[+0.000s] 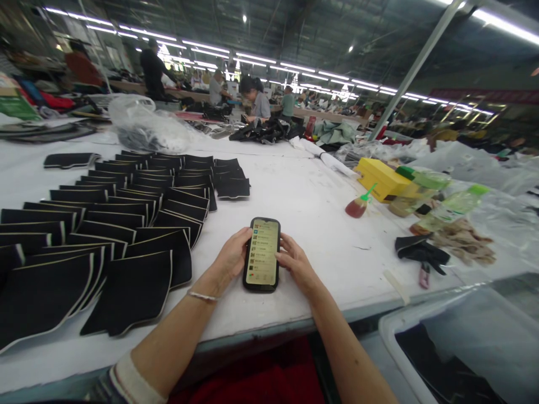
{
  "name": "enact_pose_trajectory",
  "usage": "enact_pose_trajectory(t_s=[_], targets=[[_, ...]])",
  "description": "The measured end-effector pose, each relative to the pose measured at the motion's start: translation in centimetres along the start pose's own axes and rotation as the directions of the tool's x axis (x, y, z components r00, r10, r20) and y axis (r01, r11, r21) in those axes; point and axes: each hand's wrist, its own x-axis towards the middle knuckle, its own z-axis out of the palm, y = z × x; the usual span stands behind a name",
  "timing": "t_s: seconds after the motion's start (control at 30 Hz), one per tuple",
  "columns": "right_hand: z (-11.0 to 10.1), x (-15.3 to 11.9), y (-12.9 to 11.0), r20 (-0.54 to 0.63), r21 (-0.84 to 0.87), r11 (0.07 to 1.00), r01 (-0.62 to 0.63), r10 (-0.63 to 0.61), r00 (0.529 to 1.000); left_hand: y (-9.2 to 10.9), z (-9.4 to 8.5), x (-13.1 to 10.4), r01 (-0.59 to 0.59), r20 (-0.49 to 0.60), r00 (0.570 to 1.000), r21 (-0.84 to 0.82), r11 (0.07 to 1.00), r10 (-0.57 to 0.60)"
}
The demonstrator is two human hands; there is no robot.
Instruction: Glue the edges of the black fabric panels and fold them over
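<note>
Near the front edge of the desk (295, 193), head view: I see the left hand (232, 255) and right hand (300, 266) clasp a phone (264, 252) from opposite sides, each grip closed lightly, probably to steady its lit screen towards the wearer. Whether the desk bears its weight, I cannot tell. Dark panels (130, 289) overlap in rows at left, pale edges exposed, presumably for easy lifting. White-topped, the desk also carries a red-filled bottle (356, 209) near a yellow box (379, 179). Beyond, people (261, 105) occupy a strip-lit hall.
</note>
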Motion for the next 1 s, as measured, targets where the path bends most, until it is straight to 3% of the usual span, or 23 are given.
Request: enact_pose_trajectory(t_s=[1.0], targets=[[-0.38,0.32,0.69,0.010,0.026,0.999,0.021,-0.021,1.000,-0.08,-0.09,0.21,-0.007,0.017,1.000,0.020,1.000,0.007]])
